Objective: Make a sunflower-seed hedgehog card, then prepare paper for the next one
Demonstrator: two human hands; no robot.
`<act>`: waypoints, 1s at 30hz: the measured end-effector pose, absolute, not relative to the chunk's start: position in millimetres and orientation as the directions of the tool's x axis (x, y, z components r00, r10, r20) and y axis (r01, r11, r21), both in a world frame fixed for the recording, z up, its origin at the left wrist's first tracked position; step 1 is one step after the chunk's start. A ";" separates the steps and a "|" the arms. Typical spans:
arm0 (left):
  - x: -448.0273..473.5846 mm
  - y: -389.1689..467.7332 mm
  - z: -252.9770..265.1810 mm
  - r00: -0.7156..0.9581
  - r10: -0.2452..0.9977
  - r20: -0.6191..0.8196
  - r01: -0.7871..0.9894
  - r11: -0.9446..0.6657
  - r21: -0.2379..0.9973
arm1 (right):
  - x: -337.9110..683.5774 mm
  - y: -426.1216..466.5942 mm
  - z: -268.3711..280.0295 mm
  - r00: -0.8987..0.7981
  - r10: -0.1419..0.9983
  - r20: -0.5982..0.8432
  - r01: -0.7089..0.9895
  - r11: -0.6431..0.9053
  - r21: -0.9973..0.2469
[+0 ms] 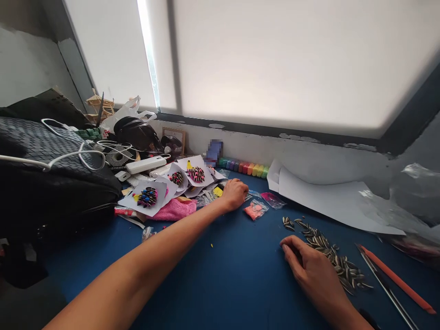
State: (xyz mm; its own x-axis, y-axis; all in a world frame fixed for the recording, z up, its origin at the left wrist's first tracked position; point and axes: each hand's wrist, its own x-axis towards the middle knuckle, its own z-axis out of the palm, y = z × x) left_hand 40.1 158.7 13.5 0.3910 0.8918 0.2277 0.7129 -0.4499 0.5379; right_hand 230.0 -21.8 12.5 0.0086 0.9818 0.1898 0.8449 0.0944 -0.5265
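Note:
My left hand (pixel 234 195) reaches across the blue table, fingers curled down among small clear packets; its fingertips are mostly hidden, so I cannot make out what they hold. Just right of it lie an orange clay packet (pixel 255 209) and a magenta packet (pixel 273 200). Loosely curled, my right hand (pixel 314 270) rests beside a spread of striped sunflower seeds (pixel 318 240), thumb close to the forefinger, with nothing visible at the tips. White paper sheets at left carry seed-covered clay figures, among them one with blue dots (pixel 147 197) and one with a yellow top (pixel 195 173).
A row of coloured clay (pixel 245 167) lines the wall. White paper (pixel 330 201) curls at the back right. An orange stick (pixel 398 277) and a thin metallic rod (pixel 388 288) lie at right. A black bag (pixel 51 183), cables and a pink cloth (pixel 175 209) crowd the left.

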 end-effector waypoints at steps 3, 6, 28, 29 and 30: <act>40.7 159.9 19.2 0.333 0.922 0.200 0.603 -0.371 0.706 | 230.4 -20.9 11.5 0.011 0.982 0.187 0.846 0.090 -0.525; 42.4 154.3 27.7 0.323 0.938 0.127 0.437 -0.267 0.859 | 231.5 -21.2 9.9 0.011 0.983 0.184 0.846 0.089 -0.526; 23.2 97.3 40.3 0.329 0.944 0.020 0.315 -0.130 0.940 | 230.6 -20.9 10.0 -0.019 0.971 0.237 0.872 0.133 -0.471; 19.3 99.1 39.9 0.289 0.955 0.061 0.374 -0.171 0.911 | 230.5 -20.9 10.0 -0.019 0.972 0.233 0.873 0.130 -0.470; 14.7 100.8 39.4 0.250 0.962 0.111 0.436 -0.214 0.874 | 230.5 -20.9 9.8 -0.019 0.973 0.231 0.875 0.128 -0.467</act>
